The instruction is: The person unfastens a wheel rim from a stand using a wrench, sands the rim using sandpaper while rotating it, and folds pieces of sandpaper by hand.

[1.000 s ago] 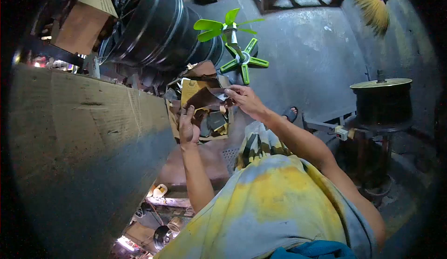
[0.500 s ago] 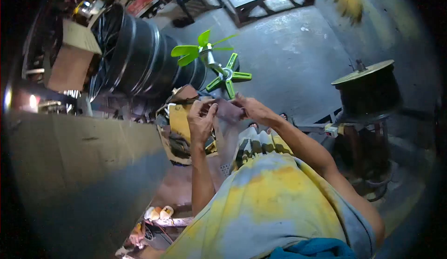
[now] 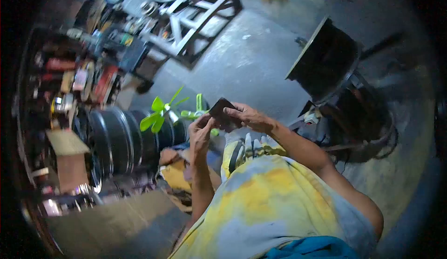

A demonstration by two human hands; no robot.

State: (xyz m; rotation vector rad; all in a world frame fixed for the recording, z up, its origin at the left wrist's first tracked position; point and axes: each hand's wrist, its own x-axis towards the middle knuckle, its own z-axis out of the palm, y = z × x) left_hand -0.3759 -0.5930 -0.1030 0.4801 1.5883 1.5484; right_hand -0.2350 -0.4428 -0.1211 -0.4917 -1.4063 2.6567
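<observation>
Both hands hold a thin, dark brown folded sheet (image 3: pixel 220 108), which looks like sandpaper, in front of my waist. My left hand (image 3: pixel 200 132) pinches its left edge. My right hand (image 3: pixel 253 119) grips the right side, with the thumb lying over the face of the sheet. Just beyond my left hand stands a bright green bladed wheel (image 3: pixel 158 115) on a short silver shaft. Its green star-shaped base (image 3: pixel 199 102) is partly hidden behind the left hand and the sheet.
Black wheel rims (image 3: pixel 114 140) lie stacked at the left, beside an open cardboard box (image 3: pixel 71 166). A metal frame (image 3: pixel 186 28) stands at the back. To the right, another rim (image 3: pixel 326 61) rests on a stand. A cardboard panel (image 3: pixel 116 219) is at lower left.
My view has turned, so the rims and green wheel sit lower and further left. The sheet, held low and blurred before, is now raised and flat between both hands.
</observation>
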